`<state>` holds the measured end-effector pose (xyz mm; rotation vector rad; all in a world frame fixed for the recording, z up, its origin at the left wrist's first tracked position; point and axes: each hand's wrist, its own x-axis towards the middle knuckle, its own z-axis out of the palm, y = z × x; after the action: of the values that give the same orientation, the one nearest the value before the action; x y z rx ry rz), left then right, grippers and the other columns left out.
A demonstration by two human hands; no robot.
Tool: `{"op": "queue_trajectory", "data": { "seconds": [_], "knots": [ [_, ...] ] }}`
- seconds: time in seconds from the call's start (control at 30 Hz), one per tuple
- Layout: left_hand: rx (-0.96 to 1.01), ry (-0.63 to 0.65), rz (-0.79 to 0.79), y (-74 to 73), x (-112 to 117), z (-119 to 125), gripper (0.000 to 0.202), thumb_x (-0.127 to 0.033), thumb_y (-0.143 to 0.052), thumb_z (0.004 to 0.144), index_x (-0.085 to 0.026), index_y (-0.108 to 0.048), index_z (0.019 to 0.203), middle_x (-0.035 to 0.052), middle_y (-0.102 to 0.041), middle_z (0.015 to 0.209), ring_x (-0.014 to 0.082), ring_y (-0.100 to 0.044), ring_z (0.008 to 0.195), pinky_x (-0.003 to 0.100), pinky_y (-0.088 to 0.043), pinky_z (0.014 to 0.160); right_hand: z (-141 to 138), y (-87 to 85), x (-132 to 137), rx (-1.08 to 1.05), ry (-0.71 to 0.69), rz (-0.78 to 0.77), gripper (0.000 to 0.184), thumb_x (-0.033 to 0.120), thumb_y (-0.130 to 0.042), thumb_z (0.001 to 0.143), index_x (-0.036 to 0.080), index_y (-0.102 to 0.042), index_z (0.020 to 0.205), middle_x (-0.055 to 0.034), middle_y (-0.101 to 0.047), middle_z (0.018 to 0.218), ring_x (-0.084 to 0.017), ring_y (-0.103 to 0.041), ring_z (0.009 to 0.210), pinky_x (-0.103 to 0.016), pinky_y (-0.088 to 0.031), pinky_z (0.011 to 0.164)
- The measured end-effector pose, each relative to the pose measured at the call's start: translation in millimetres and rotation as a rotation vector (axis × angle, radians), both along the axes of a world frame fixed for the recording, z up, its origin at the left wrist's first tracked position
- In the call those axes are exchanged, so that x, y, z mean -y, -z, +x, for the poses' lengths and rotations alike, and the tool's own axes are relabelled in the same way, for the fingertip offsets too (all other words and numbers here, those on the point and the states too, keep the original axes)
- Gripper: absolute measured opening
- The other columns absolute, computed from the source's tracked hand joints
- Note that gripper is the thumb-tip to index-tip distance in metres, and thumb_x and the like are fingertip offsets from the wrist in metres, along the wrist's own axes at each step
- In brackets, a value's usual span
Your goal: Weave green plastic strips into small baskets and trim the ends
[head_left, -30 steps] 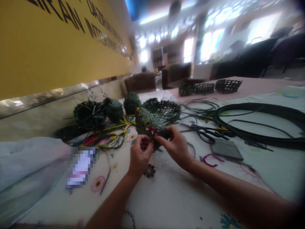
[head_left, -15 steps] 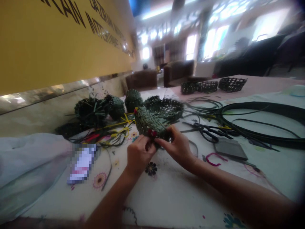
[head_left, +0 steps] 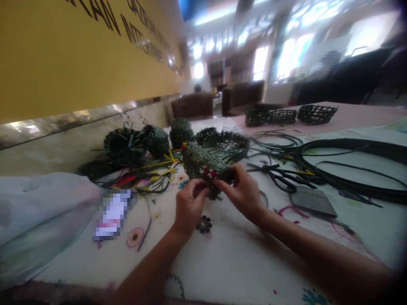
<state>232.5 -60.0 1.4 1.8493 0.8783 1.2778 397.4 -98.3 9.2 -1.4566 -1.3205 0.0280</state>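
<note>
since the earlier frame little has been shifted: the green woven piece [head_left: 203,163] has been carried slightly right and up in the view, and the same two-handed hold has been kept on it. the piece is held just above the flowered cloth [head_left: 241,254], in front of a woven bowl [head_left: 233,144].

a slip is judged the likeliest fault. the small red ends [head_left: 210,172] are pinched only at the fingertips, so a loose pinch could let them spring back out of the weave. the piece could also be crushed out of shape if it is squeezed too hard.

the left hand [head_left: 190,202] is curled, its fingertips closed on the near edge of the piece beside the red ends. the right hand [head_left: 244,190] is clamped on the piece's right side, thumb toward the red ends. the scissors [head_left: 280,176] and the coiled dark strip [head_left: 349,169] are left untouched, well apart to the right.
</note>
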Motion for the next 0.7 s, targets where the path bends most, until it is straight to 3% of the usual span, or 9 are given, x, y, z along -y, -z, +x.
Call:
{"op": "queue_trajectory", "data": {
  "seconds": [0.07,0.23,0.37,0.53,0.7],
  "knots": [
    [0.021,-0.008,-0.008,0.0,0.6,0.4,0.012,-0.022,-0.066,0.085,-0.019,-0.069,0.096,0.0042,-0.074,0.086,0.0186,-0.071,0.076,0.031,-0.057,0.074,0.3,2.0,-1.0,0.002,0.006,0.016,0.04,0.055,-0.067,0.077,0.021,-0.051,0.09,-0.0023,-0.061,0.075,-0.016,-0.052,0.059,-0.028,-0.036,0.057],
    [-0.329,-0.141,0.413,-9.7,4.9,-5.8,0.014,-0.016,-0.06,0.089,-0.018,-0.073,0.089,0.0057,-0.071,0.087,0.0176,-0.066,0.079,0.03,-0.053,0.075,0.6,7.9,-2.5,0.1,0.025,0.041,0.043,0.057,-0.066,0.077,0.02,-0.054,0.093,-0.0021,-0.062,0.073,-0.015,-0.05,0.055,-0.027,-0.036,0.055],
    [-0.492,-0.185,0.534,-12.5,6.9,-8.0,0.016,-0.011,-0.058,0.089,-0.016,-0.072,0.084,0.0063,-0.066,0.086,0.0167,-0.064,0.078,0.027,-0.05,0.072,-0.6,11.3,-2.9,0.206,0.062,0.094,0.046,0.06,-0.066,0.076,0.019,-0.055,0.093,-0.0021,-0.061,0.071,-0.015,-0.05,0.053,-0.028,-0.036,0.054],
    [-0.392,-0.144,0.458,-11.6,9.6,-3.9,0.011,-0.011,-0.059,0.087,-0.016,-0.068,0.086,0.0066,-0.066,0.089,0.0176,-0.063,0.083,0.028,-0.05,0.074,-0.9,12.0,-3.6,0.181,0.088,0.116,0.045,0.059,-0.065,0.078,0.018,-0.055,0.094,-0.002,-0.061,0.071,-0.015,-0.049,0.052,-0.028,-0.037,0.054],
    [-0.263,-0.129,0.201,-9.4,8.1,-0.3,0.008,-0.014,-0.062,0.082,-0.017,-0.067,0.078,0.0039,-0.066,0.081,0.0173,-0.064,0.078,0.028,-0.05,0.072,-0.3,11.7,-3.6,0.155,0.082,0.103,0.044,0.058,-0.066,0.077,0.018,-0.055,0.092,-0.0023,-0.061,0.072,-0.015,-0.049,0.053,-0.028,-0.038,0.055]
  ]
}}
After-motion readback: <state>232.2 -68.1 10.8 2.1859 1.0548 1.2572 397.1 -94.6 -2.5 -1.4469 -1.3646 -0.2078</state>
